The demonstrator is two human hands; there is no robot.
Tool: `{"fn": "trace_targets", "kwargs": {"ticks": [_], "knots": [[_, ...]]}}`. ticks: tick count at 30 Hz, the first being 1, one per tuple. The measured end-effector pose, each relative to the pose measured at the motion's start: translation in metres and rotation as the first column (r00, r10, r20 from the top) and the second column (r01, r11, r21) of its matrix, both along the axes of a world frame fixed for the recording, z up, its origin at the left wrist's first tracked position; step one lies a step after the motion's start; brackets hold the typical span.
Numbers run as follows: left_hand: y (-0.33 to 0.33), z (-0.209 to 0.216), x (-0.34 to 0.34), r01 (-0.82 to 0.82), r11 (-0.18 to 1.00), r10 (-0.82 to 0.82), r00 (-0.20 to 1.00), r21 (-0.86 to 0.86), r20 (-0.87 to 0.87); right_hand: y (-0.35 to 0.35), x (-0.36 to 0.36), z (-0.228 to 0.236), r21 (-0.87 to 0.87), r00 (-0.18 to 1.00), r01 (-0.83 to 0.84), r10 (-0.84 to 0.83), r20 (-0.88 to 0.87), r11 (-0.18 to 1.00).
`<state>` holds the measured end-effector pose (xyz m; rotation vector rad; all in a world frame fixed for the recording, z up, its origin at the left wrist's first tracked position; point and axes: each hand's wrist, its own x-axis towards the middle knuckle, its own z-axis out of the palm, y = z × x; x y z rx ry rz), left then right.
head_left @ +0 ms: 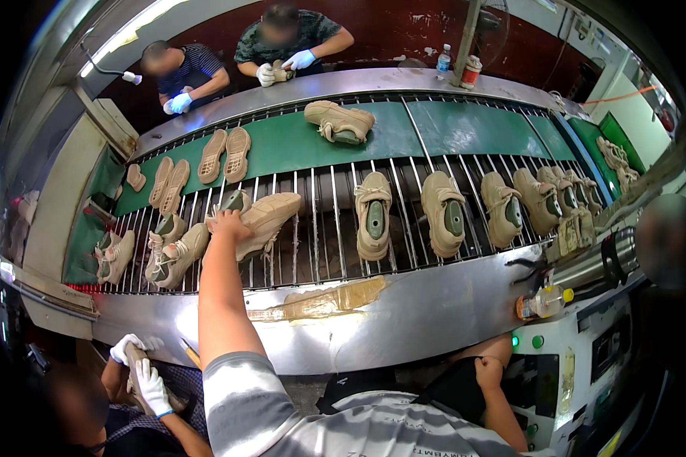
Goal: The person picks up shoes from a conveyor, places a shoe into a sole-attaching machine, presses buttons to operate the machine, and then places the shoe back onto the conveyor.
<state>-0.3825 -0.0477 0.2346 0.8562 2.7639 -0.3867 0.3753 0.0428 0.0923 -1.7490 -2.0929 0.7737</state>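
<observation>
My left hand (pixel 227 225) reaches far out over the wire-rod conveyor (pixel 320 244) and grips the heel end of a beige shoe (pixel 270 215) lying on its side on the rods. Beside the hand sits a second beige shoe with a green last (pixel 235 200). More beige shoes (pixel 177 255) lie to the left of my arm. My right hand (pixel 489 372) rests low by my lap as a closed fist with nothing in it, just below the steel edge of the conveyor (pixel 434 305).
Several beige shoes on green lasts (pixel 373 215) line the rods to the right. Soles (pixel 225 155) and a shoe (pixel 340 121) lie on the green belt. Two gloved people work across it, another (pixel 146 381) at lower left. A bottle (pixel 541 305) lies beside a control panel (pixel 564 365).
</observation>
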Motion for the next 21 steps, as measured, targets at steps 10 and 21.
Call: {"fn": "trace_targets", "kwargs": {"ticks": [10,21], "knots": [[-0.001,0.039,0.078,-0.049,0.999,0.049,0.999,0.012,-0.013,-0.019,0.017,0.009,0.032,0.995,-0.058,0.061,-0.081,0.998],[-0.154,0.011,0.252,-0.908,0.175,-0.577,0.219,0.381,0.787,-0.053,0.033,0.033,-0.351,0.792,-0.125,-0.119,-0.598,0.928]]}}
